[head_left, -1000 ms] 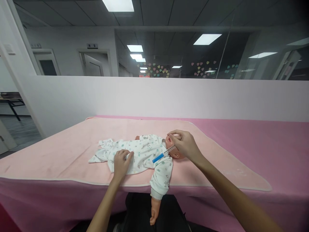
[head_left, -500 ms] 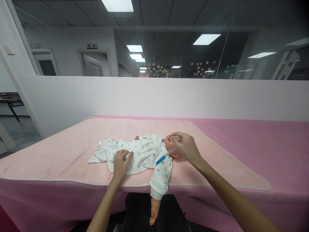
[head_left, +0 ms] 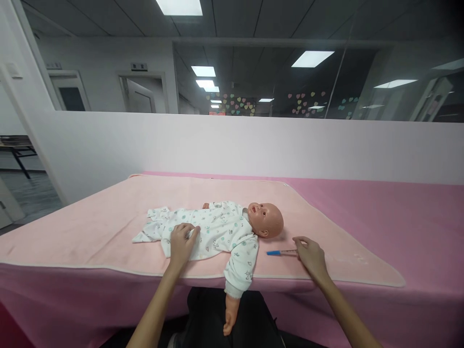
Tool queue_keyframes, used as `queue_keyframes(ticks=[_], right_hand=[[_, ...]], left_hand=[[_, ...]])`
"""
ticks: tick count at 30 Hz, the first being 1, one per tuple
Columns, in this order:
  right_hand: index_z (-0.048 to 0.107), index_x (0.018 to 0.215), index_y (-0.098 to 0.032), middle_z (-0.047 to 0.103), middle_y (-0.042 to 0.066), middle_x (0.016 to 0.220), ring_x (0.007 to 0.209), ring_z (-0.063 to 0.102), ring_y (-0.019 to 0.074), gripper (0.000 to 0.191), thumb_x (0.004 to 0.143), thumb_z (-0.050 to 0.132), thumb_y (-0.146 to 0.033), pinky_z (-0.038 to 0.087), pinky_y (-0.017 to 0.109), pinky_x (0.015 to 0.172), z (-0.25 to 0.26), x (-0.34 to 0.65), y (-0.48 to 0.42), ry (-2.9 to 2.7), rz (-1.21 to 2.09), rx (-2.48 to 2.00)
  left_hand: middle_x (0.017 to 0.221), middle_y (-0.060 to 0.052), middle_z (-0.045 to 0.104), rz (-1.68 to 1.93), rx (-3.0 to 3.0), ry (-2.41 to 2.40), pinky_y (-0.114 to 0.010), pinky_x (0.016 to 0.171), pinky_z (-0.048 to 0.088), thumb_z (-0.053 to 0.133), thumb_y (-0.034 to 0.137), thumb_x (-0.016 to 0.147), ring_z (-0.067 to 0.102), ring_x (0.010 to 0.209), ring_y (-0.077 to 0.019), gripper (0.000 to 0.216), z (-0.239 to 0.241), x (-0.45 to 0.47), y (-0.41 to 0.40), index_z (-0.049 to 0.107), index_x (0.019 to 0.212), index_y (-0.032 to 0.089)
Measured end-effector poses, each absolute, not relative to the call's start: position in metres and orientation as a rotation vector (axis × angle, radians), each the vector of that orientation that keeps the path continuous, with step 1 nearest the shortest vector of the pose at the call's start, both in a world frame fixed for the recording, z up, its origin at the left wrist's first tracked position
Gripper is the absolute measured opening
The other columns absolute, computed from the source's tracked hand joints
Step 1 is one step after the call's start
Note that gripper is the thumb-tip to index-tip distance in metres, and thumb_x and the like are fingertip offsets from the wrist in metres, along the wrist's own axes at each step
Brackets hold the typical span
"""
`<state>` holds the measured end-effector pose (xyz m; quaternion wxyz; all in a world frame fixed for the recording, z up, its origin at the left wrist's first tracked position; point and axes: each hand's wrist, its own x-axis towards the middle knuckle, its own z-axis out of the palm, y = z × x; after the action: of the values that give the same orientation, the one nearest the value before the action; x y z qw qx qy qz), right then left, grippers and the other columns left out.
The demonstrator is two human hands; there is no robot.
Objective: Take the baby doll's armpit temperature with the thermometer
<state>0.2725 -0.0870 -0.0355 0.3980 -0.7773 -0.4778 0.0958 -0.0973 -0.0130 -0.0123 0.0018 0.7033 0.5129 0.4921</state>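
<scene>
A baby doll in a white patterned outfit lies on its back, head to the right. One of its arms hangs over the table's near edge. My left hand rests on the outfit at the doll's lower body, fingers curled; a bit of white shows between them, too small to name. To the right of the doll's shoulder, my right hand pinches the clear end of a slim tube with a blue end. The tube is level, low over or on the blanket; I cannot tell which.
A peach blanket is spread under the doll, over a pink tablecloth. Behind the table stands a white low wall with glass above it. My lap is just below the near edge.
My right hand has moved from the doll's face to the right and nearer to me, bringing the tube along and turning it level. The doll's face is now uncovered. My left hand stays put.
</scene>
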Motion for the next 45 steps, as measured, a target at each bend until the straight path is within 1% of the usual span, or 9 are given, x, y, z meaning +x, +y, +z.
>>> queue_keyframes(ticks=[2,6,10,15,18,23,28,36,45], right_hand=[[0.065,0.09,-0.016,0.066,0.007,0.06,0.064,0.062,0.0235,0.043,0.078,0.037,-0.045,0.043,0.031,0.062,-0.038,0.274,-0.085,-1.239,0.297,-1.966],[0.061,0.098,-0.018,0.067,0.009,0.088,0.085,0.062,0.0266,0.04,0.077,0.04,-0.044,0.044,0.034,0.07,-0.032,0.269,-0.089,-1.293,0.21,-1.99],[0.056,0.105,-0.019,0.061,0.013,0.105,0.092,0.058,0.0299,0.035,0.081,0.037,-0.036,0.043,0.039,0.074,-0.008,0.232,-0.095,-1.247,-0.077,-1.882],[0.059,0.097,-0.018,0.063,0.01,0.1,0.094,0.057,0.0226,0.029,0.082,0.034,-0.021,0.043,0.035,0.083,0.019,0.141,-0.062,-1.411,-0.012,-1.375],[0.059,0.099,-0.016,0.062,0.01,0.101,0.096,0.055,0.0213,0.034,0.079,0.031,-0.015,0.042,0.034,0.084,0.015,0.102,-0.032,-1.333,0.023,-1.308],[0.059,0.092,-0.016,0.062,0.009,0.093,0.088,0.056,0.0194,0.032,0.079,0.03,-0.014,0.044,0.031,0.081,-0.004,0.09,-0.019,-1.203,0.07,-1.224],[0.058,0.094,-0.018,0.064,0.007,0.09,0.082,0.058,0.019,0.032,0.074,0.034,-0.011,0.045,0.03,0.076,-0.009,0.098,-0.026,-1.28,0.114,-1.183],[0.046,0.117,-0.016,0.065,0.008,0.09,0.077,0.062,0.0171,0.045,0.073,0.041,-0.011,0.049,0.029,0.068,-0.02,0.101,-0.013,-1.136,0.202,-1.083],[0.035,0.127,-0.018,0.065,0.007,0.094,0.085,0.062,0.0168,0.05,0.078,0.042,-0.016,0.049,0.03,0.073,-0.025,0.103,-0.008,-1.122,0.213,-1.067]], left_hand=[[0.084,-0.004,0.057,1.67,2.153,1.714,-0.035,0.077,0.04,0.047,0.036,0.08,0.051,0.085,-0.0208,0.019,-0.009,-0.097,-0.015,0.057,0.074,0.021],[0.095,-0.007,0.053,1.918,2.102,1.861,-0.039,0.082,0.039,0.047,0.027,0.08,0.05,0.091,-0.0228,0.016,0.009,-0.084,-0.021,0.056,0.091,0.02],[0.094,-0.006,0.055,1.76,2.409,1.514,-0.037,0.085,0.038,0.044,0.024,0.082,0.05,0.094,-0.021,0.015,0.029,-0.039,-0.018,0.056,0.092,0.021],[0.089,-0.005,0.058,1.45,2.579,1.382,-0.036,0.078,0.039,0.042,0.025,0.085,0.051,0.087,-0.0201,0.017,0.021,0.024,0.0,0.058,0.089,0.022],[0.088,-0.006,0.058,1.368,2.724,1.371,-0.038,0.078,0.038,0.042,0.019,0.084,0.051,0.085,-0.0212,0.017,0.001,0.033,0.007,0.058,0.089,0.021],[0.098,-0.006,0.058,1.525,2.648,1.326,-0.037,0.081,0.038,0.043,0.02,0.085,0.05,0.091,-0.021,0.017,-0.013,0.022,0.0,0.057,0.095,0.022],[0.097,-0.006,0.059,1.683,2.538,1.392,-0.035,0.082,0.037,0.052,0.02,0.081,0.049,0.094,-0.0212,0.014,-0.011,0.02,-0.008,0.062,0.091,0.022],[0.094,-0.004,0.057,2.033,2.316,1.513,-0.037,0.083,0.033,0.059,0.027,0.078,0.047,0.092,-0.021,0.011,-0.011,0.02,-0.009,0.07,0.075,0.027],[0.093,-0.005,0.057,2.045,2.283,1.498,-0.036,0.083,0.032,0.061,0.026,0.075,0.047,0.092,-0.0205,0.01,-0.011,0.02,-0.01,0.071,0.072,0.027]])
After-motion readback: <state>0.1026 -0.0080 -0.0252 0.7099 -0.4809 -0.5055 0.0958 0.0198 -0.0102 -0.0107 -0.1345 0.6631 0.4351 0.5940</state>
